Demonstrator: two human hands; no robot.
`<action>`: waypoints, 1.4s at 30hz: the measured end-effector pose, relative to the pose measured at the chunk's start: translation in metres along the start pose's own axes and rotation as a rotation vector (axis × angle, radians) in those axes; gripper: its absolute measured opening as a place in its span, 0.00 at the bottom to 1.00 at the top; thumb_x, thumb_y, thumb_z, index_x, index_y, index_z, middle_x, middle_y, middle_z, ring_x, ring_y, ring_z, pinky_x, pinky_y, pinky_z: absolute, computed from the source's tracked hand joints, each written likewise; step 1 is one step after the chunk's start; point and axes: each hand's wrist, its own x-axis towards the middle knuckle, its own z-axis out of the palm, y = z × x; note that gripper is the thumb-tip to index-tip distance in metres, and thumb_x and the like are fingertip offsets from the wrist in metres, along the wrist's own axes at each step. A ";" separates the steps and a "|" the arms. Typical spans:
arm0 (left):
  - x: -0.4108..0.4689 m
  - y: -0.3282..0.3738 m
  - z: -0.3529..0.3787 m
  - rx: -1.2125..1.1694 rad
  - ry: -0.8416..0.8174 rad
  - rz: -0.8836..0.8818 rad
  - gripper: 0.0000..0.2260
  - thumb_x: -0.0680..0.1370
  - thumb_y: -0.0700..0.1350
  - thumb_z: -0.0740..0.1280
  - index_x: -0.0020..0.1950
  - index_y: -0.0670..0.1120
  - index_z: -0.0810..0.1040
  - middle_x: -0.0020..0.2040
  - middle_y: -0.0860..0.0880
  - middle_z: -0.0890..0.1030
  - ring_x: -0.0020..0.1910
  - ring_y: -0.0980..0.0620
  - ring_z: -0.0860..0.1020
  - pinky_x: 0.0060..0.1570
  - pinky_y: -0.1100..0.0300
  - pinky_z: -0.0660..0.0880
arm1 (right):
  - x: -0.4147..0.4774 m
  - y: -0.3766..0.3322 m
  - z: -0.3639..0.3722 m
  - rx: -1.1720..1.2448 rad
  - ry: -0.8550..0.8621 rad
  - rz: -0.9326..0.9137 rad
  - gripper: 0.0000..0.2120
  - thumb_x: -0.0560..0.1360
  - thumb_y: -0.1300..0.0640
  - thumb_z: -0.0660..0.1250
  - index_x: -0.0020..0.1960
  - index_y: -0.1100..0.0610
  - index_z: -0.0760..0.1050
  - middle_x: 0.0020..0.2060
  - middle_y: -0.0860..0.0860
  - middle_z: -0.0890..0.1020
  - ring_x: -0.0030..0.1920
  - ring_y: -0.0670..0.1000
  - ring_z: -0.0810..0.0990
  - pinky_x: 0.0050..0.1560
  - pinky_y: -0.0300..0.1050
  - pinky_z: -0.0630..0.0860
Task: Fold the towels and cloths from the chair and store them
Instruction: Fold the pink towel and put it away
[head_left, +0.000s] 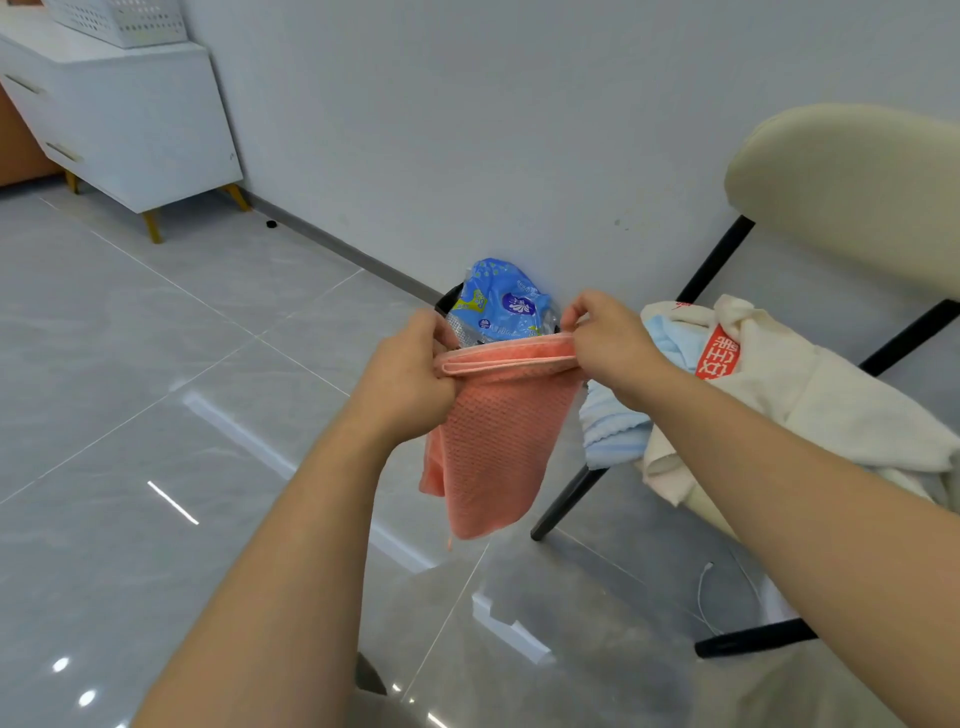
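Towel (493, 441), pink, mid-frame — pinched at top corners by left hand (410, 374) and right hand (608, 345), hanging doubled to square edges; more cloths (769, 395) heaped on chair (852, 176), right.

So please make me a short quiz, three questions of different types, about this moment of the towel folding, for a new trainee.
1. True or false: both hands grip the top edge of the orange towel.
2. Which lies on the chair? A) light blue towel B) green towel C) black towel
3. Fill in: the white basket stands on the white ____.

Key
1. True: left hand and right hand pinch it.
2. A
3. cabinet
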 end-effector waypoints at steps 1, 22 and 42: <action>0.001 -0.001 -0.002 -0.002 0.008 -0.023 0.13 0.74 0.38 0.66 0.57 0.52 0.76 0.41 0.53 0.79 0.39 0.53 0.79 0.39 0.56 0.76 | -0.001 0.001 -0.002 0.079 -0.057 0.029 0.14 0.71 0.65 0.56 0.42 0.50 0.76 0.42 0.53 0.79 0.42 0.56 0.79 0.46 0.56 0.81; 0.003 0.002 0.012 -0.200 -0.030 0.082 0.11 0.78 0.44 0.71 0.53 0.49 0.69 0.40 0.51 0.82 0.32 0.62 0.75 0.33 0.67 0.67 | -0.030 -0.010 -0.019 -0.277 -0.523 -0.300 0.26 0.72 0.38 0.73 0.67 0.40 0.71 0.53 0.40 0.79 0.53 0.41 0.80 0.57 0.42 0.76; -0.004 0.019 0.018 -0.042 -0.108 0.237 0.16 0.73 0.42 0.74 0.60 0.52 0.81 0.50 0.59 0.82 0.48 0.62 0.78 0.47 0.73 0.72 | -0.005 -0.043 -0.044 -0.316 0.258 -0.666 0.11 0.85 0.51 0.53 0.58 0.56 0.71 0.46 0.48 0.75 0.47 0.56 0.76 0.46 0.49 0.68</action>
